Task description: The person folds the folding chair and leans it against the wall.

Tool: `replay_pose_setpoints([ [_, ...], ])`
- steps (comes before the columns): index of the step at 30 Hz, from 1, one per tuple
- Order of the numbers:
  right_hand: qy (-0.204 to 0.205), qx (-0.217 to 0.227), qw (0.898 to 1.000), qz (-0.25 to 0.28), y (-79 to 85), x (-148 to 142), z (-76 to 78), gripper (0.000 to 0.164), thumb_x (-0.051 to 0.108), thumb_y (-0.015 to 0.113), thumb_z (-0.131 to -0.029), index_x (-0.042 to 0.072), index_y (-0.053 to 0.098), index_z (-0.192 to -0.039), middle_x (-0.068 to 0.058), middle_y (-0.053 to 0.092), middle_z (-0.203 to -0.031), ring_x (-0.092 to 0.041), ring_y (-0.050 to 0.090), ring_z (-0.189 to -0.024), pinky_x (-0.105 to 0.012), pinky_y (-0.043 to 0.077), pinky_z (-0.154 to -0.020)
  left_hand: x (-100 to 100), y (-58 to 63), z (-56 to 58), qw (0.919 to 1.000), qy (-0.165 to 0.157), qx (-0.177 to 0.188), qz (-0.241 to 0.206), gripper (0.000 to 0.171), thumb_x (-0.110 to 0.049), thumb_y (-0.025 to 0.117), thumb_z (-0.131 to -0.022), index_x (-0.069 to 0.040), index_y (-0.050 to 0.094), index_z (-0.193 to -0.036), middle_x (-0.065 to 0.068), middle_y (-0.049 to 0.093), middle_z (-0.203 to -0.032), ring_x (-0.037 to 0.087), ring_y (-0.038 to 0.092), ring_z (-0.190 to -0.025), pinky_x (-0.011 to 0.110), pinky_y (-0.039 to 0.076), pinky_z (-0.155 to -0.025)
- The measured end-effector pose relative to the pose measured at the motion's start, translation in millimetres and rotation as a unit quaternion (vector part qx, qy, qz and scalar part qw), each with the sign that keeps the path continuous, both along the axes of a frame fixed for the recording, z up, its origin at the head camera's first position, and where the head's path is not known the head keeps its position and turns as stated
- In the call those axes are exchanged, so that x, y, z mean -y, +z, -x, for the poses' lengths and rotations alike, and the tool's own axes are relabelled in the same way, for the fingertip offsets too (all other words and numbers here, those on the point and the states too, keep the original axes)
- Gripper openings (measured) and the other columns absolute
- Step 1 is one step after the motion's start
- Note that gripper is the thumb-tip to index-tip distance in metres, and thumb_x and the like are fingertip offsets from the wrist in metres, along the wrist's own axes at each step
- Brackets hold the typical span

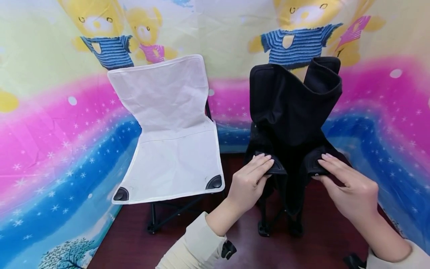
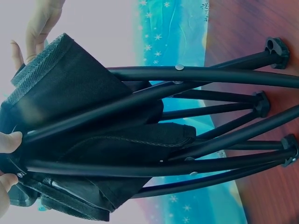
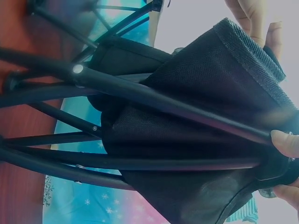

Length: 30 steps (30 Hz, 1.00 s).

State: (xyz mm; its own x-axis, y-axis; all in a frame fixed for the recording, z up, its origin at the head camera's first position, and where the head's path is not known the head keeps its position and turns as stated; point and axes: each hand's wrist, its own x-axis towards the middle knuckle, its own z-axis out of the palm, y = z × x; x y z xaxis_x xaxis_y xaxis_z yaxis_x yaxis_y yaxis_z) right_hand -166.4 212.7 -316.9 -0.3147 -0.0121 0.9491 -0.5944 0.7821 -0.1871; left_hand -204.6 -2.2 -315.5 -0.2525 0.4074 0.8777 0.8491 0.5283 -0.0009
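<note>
A black folding chair (image 1: 292,112) stands half folded on the right in the head view, its seat cloth sagging between the two front corners. My left hand (image 1: 250,179) pinches the left front corner, thumb below and fingers on top. On the opposite corner, my right hand (image 1: 351,185) grips in the same way. Both wrist views show the chair's crossed black leg tubes (image 2: 140,168) from below, drawn close together. The thumb (image 3: 286,142) presses at the upper end of a tube in the right wrist view. The backrest is creased and curls over at its top right.
Left of the black chair, a white folding chair (image 1: 174,160) stands unfolded with black corner patches. Both chairs are on a dark red wooden surface (image 1: 248,246). Behind and at the sides hangs a colourful cloth (image 1: 50,123) printed with bears and snowflakes.
</note>
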Motion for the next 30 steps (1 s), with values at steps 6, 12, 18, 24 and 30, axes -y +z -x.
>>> replay_pose_setpoints([
  [6, 0.012, -0.004, 1.000, 0.001, 1.2, 1.2, 1.8, 0.049, 0.047, 0.054, -0.078, 0.001, 0.068, -0.091, -0.013, 0.062, -0.096, 0.002, 0.050, -0.099, -0.002, 0.030, -0.077, -0.6, 1.5, 0.5, 1.0000, 0.000, 0.000, 0.001, 0.028, -0.007, 0.065, -0.075, -0.002, 0.063, -0.103, 0.007, 0.060, -0.106, 0.015, 0.050, -0.106, 0.022, 0.034, -0.092],
  [12, 0.019, -0.013, 1.000, -0.002, 2.1, 2.4, 3.0, 0.048, 0.046, 0.055, -0.079, 0.002, 0.069, -0.090, -0.013, 0.063, -0.095, 0.000, 0.052, -0.098, -0.003, 0.031, -0.078, -0.9, 2.1, 1.3, 1.0000, -0.005, 0.005, -0.002, 0.027, -0.007, 0.065, -0.075, -0.002, 0.064, -0.102, 0.007, 0.060, -0.105, 0.014, 0.051, -0.105, 0.023, 0.034, -0.091],
  [18, 0.033, -0.017, 0.999, 0.000, 2.0, 4.0, 4.2, 0.047, 0.045, 0.056, -0.078, 0.001, 0.069, -0.089, -0.013, 0.063, -0.094, -0.001, 0.053, -0.097, -0.004, 0.033, -0.079, -0.5, 2.1, 2.0, 0.9999, -0.013, 0.007, -0.007, 0.027, -0.006, 0.066, -0.074, -0.002, 0.065, -0.100, 0.008, 0.061, -0.104, 0.015, 0.051, -0.105, 0.022, 0.035, -0.091],
  [24, 0.030, -0.009, 0.999, -0.004, 2.6, 4.0, 4.8, 0.047, 0.045, 0.055, -0.078, 0.001, 0.068, -0.090, -0.013, 0.063, -0.094, -0.001, 0.052, -0.098, -0.004, 0.032, -0.079, 0.1, 4.5, 4.1, 0.9998, -0.021, 0.004, -0.005, 0.025, -0.005, 0.066, -0.073, -0.002, 0.065, -0.098, 0.007, 0.061, -0.103, 0.014, 0.051, -0.104, 0.021, 0.034, -0.091],
  [30, 0.036, -0.012, 0.999, -0.008, 4.8, 5.0, 6.7, 0.047, 0.045, 0.055, -0.079, 0.002, 0.069, -0.090, -0.013, 0.063, -0.095, -0.001, 0.053, -0.098, -0.003, 0.032, -0.077, -0.2, 5.9, 6.3, 0.9995, -0.029, 0.008, -0.001, 0.026, -0.005, 0.066, -0.074, -0.002, 0.065, -0.099, 0.007, 0.061, -0.104, 0.013, 0.051, -0.105, 0.022, 0.034, -0.091],
])
